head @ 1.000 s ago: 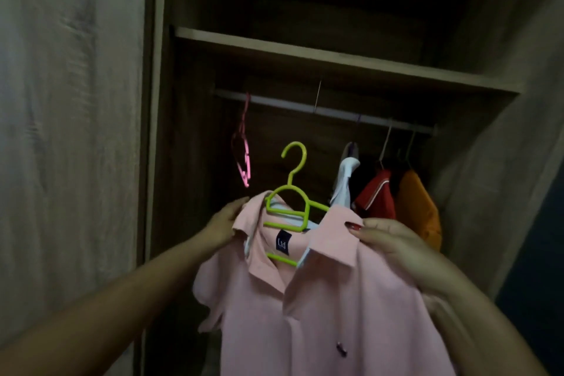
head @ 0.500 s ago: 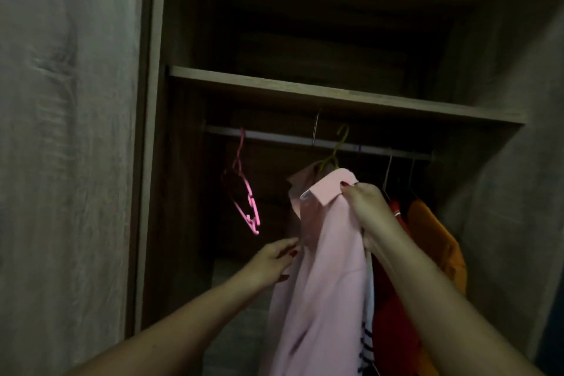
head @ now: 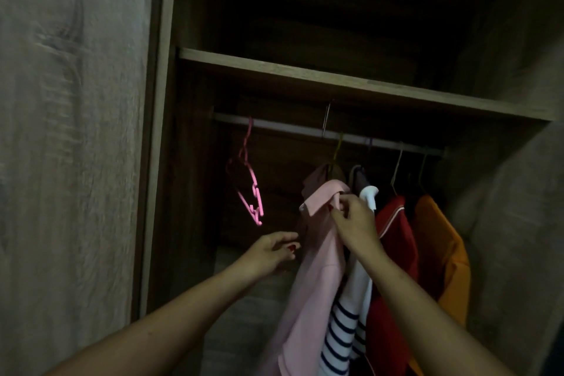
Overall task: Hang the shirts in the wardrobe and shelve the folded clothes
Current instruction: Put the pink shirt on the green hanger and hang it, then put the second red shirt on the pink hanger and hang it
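On the metal rail [head: 287, 128] under the wooden shelf [head: 335, 79]: pink plastic hanger [head: 248, 189] left, then pink shirt [head: 314, 268], striped shirt [head: 341, 330], red shirt [head: 393, 253], orange shirt [head: 439, 241].

Your view is dim and grainy. The door panel [head: 76, 162] at left catches most light; the wardrobe interior [head: 305, 3] above the shelf [head: 335, 82] falls into near-black shadow. Straight edges bow.

Pink shirt [head: 317, 268] kept plain and pale, striped shirt [head: 341, 330] banded in navy on white, red shirt [head: 393, 253] edged with pale piping, orange shirt [head: 439, 247] left plain, empty hanger [head: 248, 189] coloured bright pink, wardrobe [head: 335, 82] grained in grey-brown wood, left hand [head: 271, 250] tipped with red-painted nails.
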Motion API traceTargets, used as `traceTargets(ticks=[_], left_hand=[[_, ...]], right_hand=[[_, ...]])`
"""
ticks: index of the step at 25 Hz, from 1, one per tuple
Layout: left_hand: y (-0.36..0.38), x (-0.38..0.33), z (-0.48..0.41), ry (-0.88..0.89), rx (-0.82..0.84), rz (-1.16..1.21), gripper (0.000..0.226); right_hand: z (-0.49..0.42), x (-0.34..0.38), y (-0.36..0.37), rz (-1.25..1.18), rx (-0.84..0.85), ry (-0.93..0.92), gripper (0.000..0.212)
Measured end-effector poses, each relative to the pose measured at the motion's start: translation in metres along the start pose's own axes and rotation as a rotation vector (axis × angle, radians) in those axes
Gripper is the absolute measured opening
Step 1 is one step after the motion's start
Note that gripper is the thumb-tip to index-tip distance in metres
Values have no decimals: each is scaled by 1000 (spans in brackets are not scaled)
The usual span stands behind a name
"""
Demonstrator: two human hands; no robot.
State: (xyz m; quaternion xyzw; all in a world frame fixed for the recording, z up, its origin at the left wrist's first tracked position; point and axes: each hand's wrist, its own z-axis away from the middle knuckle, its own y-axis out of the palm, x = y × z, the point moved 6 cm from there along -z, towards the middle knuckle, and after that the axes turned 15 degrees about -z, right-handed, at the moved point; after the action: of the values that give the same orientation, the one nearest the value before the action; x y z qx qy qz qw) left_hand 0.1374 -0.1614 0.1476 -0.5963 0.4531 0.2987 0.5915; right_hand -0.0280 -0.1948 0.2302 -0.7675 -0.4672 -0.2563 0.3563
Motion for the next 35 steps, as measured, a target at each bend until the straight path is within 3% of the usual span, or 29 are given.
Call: traceTargets(ticks=[3, 11, 18, 22, 26, 28, 31, 33, 35], left_hand=[[11, -2, 7, -23, -22, 42, 40], [12, 9, 67, -33, -197, 209, 31], [-85, 105, 267, -267, -579, 321, 24], [-169, 167, 412, -421, -853, 292, 24], [-246, 217, 542, -544, -1059, 241, 24], [-288, 239, 604, -630, -1157, 126, 20], [-346, 267, 669, -797, -1259, -281, 18], [-386, 301, 700, -953, -1196, -574, 20], [-417, 339, 714, -1101, -1008, -767, 28]], right_hand=[[23, 3, -10, 7, -35, -146, 26], [91, 25, 11, -228, 123, -312, 27], [195, 80, 146, -497, 489, -292, 29], [275, 144, 256, -623, 717, -206, 38], [354, 213, 353, -693, 853, -176, 33], [397, 245, 407, -693, 938, -176, 28], [452, 275, 481, -662, 1104, -132, 19], [485, 286, 529, -581, 1189, -108, 13], [512, 290, 572, -507, 1245, -43, 23]])
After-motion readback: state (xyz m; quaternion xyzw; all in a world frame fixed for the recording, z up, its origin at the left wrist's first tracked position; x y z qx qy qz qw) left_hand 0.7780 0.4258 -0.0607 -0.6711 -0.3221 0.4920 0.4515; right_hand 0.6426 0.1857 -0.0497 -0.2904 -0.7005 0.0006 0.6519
